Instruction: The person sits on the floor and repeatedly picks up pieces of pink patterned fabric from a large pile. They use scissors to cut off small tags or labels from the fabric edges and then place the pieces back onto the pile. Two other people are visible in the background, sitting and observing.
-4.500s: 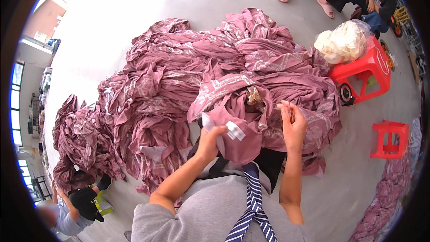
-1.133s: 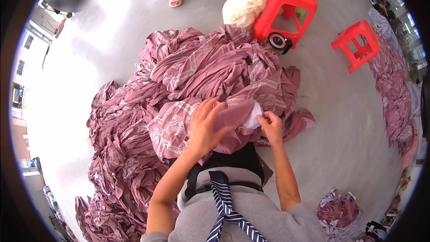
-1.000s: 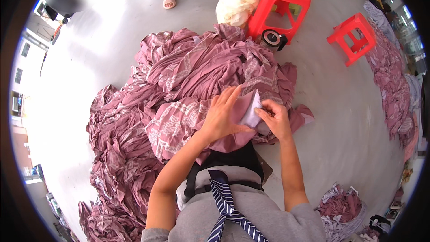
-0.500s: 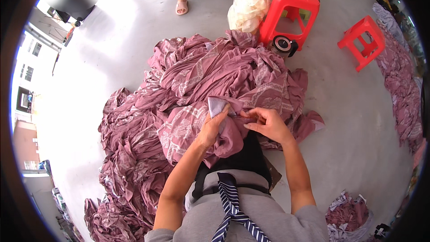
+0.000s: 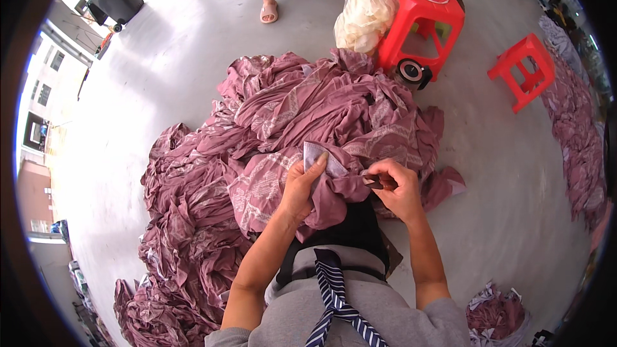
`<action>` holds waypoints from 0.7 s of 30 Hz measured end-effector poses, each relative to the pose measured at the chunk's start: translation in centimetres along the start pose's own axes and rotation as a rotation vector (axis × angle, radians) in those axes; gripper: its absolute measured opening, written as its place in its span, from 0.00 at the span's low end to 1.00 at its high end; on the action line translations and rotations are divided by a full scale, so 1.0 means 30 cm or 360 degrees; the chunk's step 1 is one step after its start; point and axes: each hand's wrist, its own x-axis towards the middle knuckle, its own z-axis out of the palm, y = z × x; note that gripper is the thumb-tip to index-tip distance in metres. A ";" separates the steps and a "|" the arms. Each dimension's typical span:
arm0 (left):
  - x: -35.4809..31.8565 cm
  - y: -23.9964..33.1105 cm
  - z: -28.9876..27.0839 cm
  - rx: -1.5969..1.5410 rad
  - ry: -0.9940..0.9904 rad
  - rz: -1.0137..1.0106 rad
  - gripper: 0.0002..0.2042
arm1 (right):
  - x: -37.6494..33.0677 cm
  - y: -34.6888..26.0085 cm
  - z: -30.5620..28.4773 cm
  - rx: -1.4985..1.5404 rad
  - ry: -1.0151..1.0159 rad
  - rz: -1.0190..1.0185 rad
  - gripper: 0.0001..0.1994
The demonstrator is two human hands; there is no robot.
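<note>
While the mauve garment lies bunched on the lap at picture centre, both hands work one folded edge.
Left hand pinches up a pale grey tab of fabric, seemingly to tension it; right hand is clenched on a small dark tool at three o'clock of it. At twelve o'clock, beyond the fabric heap, a clear bag of cream stuffing leans on a red toy car; a red stool stands at two.

Both bare forearms rise from 6 o'clock toward centre. The left hand is clenched, thumb pointing to 12 o'clock. The right hand curls at 3 o'clock of it, fingertips pinched together.
</note>
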 end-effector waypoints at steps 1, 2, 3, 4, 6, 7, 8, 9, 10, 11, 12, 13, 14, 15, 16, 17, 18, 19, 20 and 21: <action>0.002 -0.007 -0.011 0.0043 -0.0010 0.0027 0.07 | 0.008 -0.026 0.005 -0.0002 0.0025 -0.0070 0.09; 0.000 -0.009 -0.009 0.0074 -0.0048 0.0043 0.07 | 0.018 -0.056 0.011 -0.0007 0.0051 -0.0136 0.10; -0.003 -0.010 -0.005 0.0105 -0.0086 0.0059 0.07 | 0.028 -0.079 0.014 -0.0012 0.0077 -0.0202 0.11; -0.005 -0.012 -0.002 0.0136 -0.0124 0.0074 0.06 | 0.039 -0.095 0.013 -0.0098 0.0003 -0.0250 0.12; -0.011 -0.016 0.003 0.0199 -0.0143 0.0083 0.07 | 0.055 -0.117 0.014 -0.0268 -0.0147 -0.0347 0.14; -0.013 -0.018 0.005 0.0231 -0.0151 0.0088 0.07 | 0.055 -0.107 0.032 -0.0282 -0.0104 -0.0339 0.13; -0.012 -0.021 0.003 0.0277 -0.0145 0.0104 0.08 | 0.055 -0.094 0.038 -0.0352 -0.0108 -0.0385 0.12; -0.008 -0.024 -0.002 0.0322 -0.0139 0.0120 0.09 | 0.056 -0.083 0.042 -0.0421 -0.0113 -0.0432 0.12; -0.005 -0.027 -0.005 0.0368 -0.0131 0.0135 0.10 | 0.056 -0.078 0.043 -0.0489 -0.0118 -0.0479 0.11; -0.002 -0.025 -0.003 0.0388 -0.0117 0.0121 0.10 | 0.053 -0.077 0.041 -0.0406 -0.0108 -0.0417 0.10; -0.002 -0.021 0.005 0.0332 -0.0078 0.0103 0.10 | 0.048 -0.075 0.038 -0.0324 -0.0097 -0.0355 0.09; -0.005 -0.013 0.020 0.0276 -0.0039 0.0085 0.10 | 0.043 -0.072 0.034 -0.0242 -0.0087 -0.0293 0.08; -0.008 -0.008 0.030 0.0219 -0.0004 0.0066 0.10 | 0.037 -0.066 0.027 -0.0057 -0.0098 -0.0160 0.07; -0.004 -0.011 0.020 0.0207 -0.0012 0.0044 0.09 | 0.030 -0.053 0.020 0.0127 -0.0108 -0.0027 0.06; 0.004 -0.015 0.001 0.0195 -0.0021 0.0022 0.09 | 0.025 -0.037 0.015 0.0310 -0.0116 0.0108 0.05; 0.009 -0.018 -0.011 0.0186 -0.0031 -0.0003 0.08 | 0.025 -0.026 0.013 0.0377 -0.0164 0.0154 0.04; 0.010 -0.018 -0.014 0.0150 -0.0042 -0.0018 0.08 | 0.024 -0.021 0.013 0.0393 -0.0160 0.0164 0.05; 0.010 -0.019 -0.016 0.0115 -0.0053 -0.0033 0.08 | 0.026 -0.020 0.016 0.0410 -0.0156 0.0174 0.06; 0.011 -0.020 -0.018 0.0079 -0.0062 -0.0044 0.08 | 0.029 -0.021 0.019 0.0427 -0.0156 0.0181 0.07; 0.010 -0.018 -0.014 0.0055 -0.0051 -0.0061 0.08 | 0.029 -0.032 0.009 0.0282 -0.0093 0.0094 0.08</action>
